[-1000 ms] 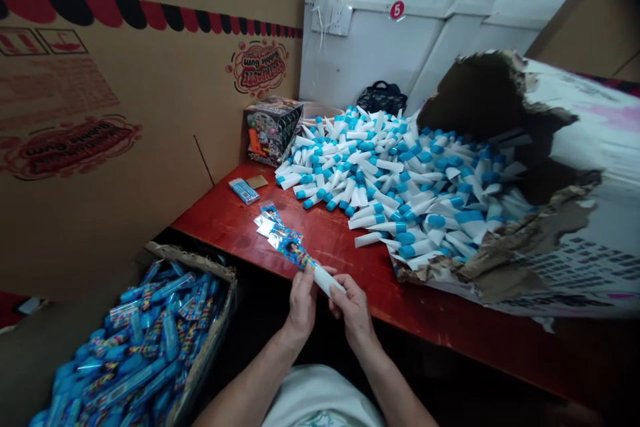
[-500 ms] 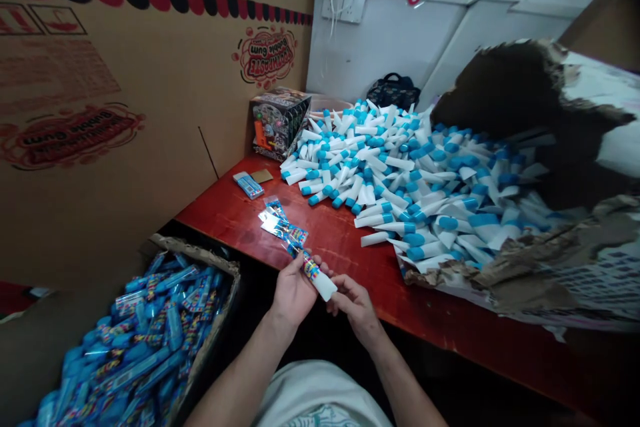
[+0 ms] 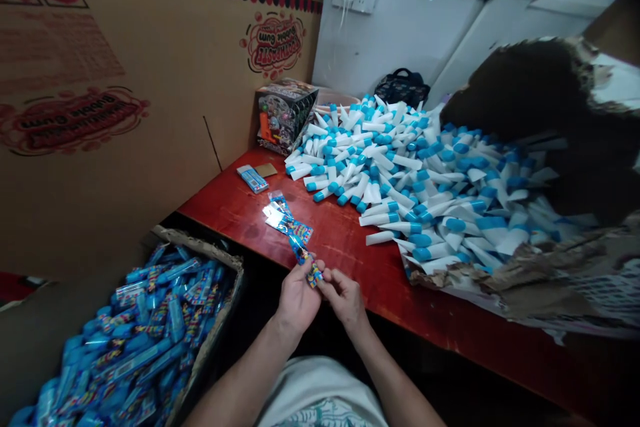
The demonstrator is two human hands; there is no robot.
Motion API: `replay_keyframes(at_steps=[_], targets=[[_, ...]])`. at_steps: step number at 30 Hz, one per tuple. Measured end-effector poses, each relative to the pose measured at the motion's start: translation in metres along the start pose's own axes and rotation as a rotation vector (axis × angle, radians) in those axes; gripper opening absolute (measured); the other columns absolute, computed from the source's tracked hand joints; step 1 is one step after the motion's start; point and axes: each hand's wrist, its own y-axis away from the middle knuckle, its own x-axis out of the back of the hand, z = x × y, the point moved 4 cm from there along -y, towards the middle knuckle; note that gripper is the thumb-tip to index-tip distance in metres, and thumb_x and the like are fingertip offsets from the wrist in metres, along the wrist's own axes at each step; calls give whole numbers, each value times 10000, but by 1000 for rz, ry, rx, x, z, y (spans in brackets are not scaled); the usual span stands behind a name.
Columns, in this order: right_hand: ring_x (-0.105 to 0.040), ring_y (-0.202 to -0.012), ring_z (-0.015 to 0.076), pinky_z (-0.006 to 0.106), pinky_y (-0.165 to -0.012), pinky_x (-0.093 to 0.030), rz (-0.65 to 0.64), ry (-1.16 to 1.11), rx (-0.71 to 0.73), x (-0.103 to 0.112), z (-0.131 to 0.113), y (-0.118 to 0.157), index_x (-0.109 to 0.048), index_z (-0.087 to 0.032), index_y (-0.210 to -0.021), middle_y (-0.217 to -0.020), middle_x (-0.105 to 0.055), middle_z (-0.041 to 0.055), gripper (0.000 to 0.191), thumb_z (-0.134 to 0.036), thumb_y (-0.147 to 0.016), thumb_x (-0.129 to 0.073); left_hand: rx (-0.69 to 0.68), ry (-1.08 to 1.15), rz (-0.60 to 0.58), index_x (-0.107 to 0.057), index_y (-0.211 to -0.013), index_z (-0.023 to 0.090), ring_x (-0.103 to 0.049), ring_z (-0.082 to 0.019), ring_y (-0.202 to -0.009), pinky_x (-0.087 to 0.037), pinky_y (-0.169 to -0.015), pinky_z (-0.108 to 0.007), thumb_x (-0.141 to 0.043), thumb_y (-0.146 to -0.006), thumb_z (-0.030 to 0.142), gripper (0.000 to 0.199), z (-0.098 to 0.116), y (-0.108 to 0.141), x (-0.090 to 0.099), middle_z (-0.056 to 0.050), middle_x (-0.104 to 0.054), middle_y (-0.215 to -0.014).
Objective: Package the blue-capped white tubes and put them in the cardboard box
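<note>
In front of my body, my left hand [image 3: 299, 293] is closed around a small tube in a colourful printed sleeve [image 3: 315, 275]. Its blue end points away, towards the table. The fingers of my right hand [image 3: 345, 297] pinch at the near end of the same sleeved tube; that end is partly hidden by the fingers. Just beyond, a few flat printed sleeves [image 3: 287, 219] lie overlapping on the red table [image 3: 335, 230]. To the right, a large heap of white tubes with blue caps [image 3: 395, 160] spreads over the table.
A torn carton [image 3: 500, 90] lies open on the right with tubes spilling out. At lower left stands a box [image 3: 235, 280] of sleeved blue tubes. Beside a display box [image 3: 285, 117] lies a stack of blue printed sleeves [image 3: 253, 179]. A large carton [image 3: 175, 80] rises at left.
The white part of the tube that showed below the sleeve is now covered or hidden. My right hand has moved left, closer to my left hand. The view has shifted slightly.
</note>
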Motion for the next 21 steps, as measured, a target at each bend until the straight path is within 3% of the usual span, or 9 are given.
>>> replay_keyframes(at_steps=[5, 9, 13, 15, 17, 19, 21], targets=[[-471, -554, 99, 202, -540, -323, -98, 178, 80, -22, -15, -5, -514, -184, -685, -610, -523, -39, 306, -400, -901, -495, -113, -34, 52, -588, -817, 136, -603, -129, -616, -508, -638, -242, -574, -744, 63, 105, 23, 7, 15, -38, -623, -697], [-488, -568, 115, 210, -547, -324, -203, 365, 204, -43, -22, -22, -523, -191, -661, -611, -528, -25, 343, -398, -927, -460, -252, -93, 132, -595, -850, 138, -657, -166, -675, -537, -672, -283, -593, -704, 39, 176, 57, 16, 36, -54, -668, -746], [-558, -812, 173, 241, -716, -384, -76, 628, 351, -47, -30, -59, -610, -191, -913, -877, -604, 47, 181, -304, -925, -469, -491, -160, 263, -592, -917, 156, -683, -192, -705, -555, -721, -343, -601, -709, 63, 228, 103, 32, 68, -45, -688, -756], [-551, -867, 193, 261, -743, -380, -3, 804, 332, -47, -28, -80, -604, -187, -1021, -955, -595, 73, 191, -275, -923, -466, -593, -219, 330, -590, -937, 167, -674, -179, -658, -557, -701, -349, -620, -719, 109, 228, 127, 42, 86, -27, -683, -745], [-544, -852, 200, 271, -712, -366, 7, 965, 286, -49, -22, -97, -612, -188, -996, -940, -591, 76, 188, -279, -925, -463, -665, -296, 418, -589, -926, 179, -664, -173, -637, -552, -705, -363, -660, -716, 185, 222, 147, 52, 106, -19, -682, -771], [-535, -844, 199, 277, -689, -346, -5, 1063, 273, -51, -15, -108, -616, -193, -935, -915, -590, 71, 192, -277, -938, -444, -733, -374, 545, -599, -884, 185, -672, -192, -769, -529, -795, -380, -699, -686, 244, 230, 164, 62, 126, -23, -684, -868], [-527, -851, 197, 282, -685, -329, -6, 1103, 286, -53, -10, -113, -608, -195, -917, -906, -591, 66, 195, -259, -948, -427, -848, -448, 685, -619, -929, 203, -615, -222, -1027, -445, -958, -396, -720, -655, 261, 298, 178, 71, 141, -20, -663, -1035]])
